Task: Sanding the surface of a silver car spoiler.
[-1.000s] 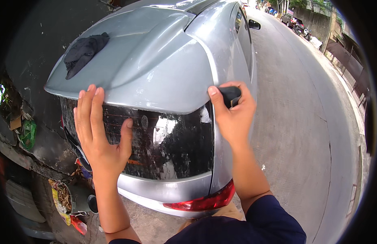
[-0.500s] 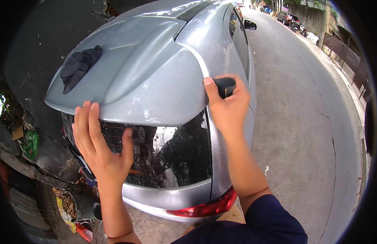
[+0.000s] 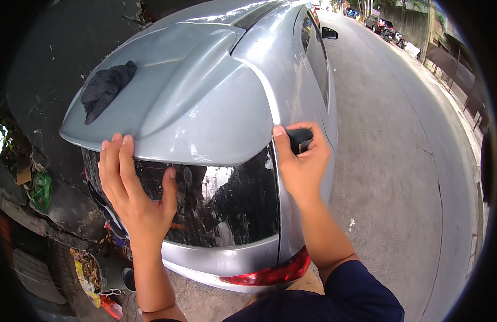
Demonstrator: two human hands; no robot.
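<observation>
The silver car's rear spoiler (image 3: 205, 129) spans the upper middle, above the dirt-streaked rear window (image 3: 232, 204). My left hand (image 3: 133, 188) is open, fingertips on the spoiler's lower edge at left, thumb apart over the glass. My right hand (image 3: 305, 166) grips a dark, curved, folded pad (image 3: 298, 138) at the seam by the spoiler's right end, against the rear pillar. Whether the pad touches the paint is hard to tell. A crumpled dark cloth (image 3: 106, 88) lies on the spoiler's upper left.
A dark wall (image 3: 39, 80) stands close on the left, with a bucket of debris (image 3: 104, 268) and green plastic (image 3: 40, 190) beside it. A road (image 3: 382, 188) runs along the right, with parked vehicles (image 3: 382, 26) and a fence (image 3: 452, 70) farther off.
My right hand moved up along the seam, then back down with the pad. My left hand stays on the spoiler's edge. The view shifted slightly, so the car sits lower in frame.
</observation>
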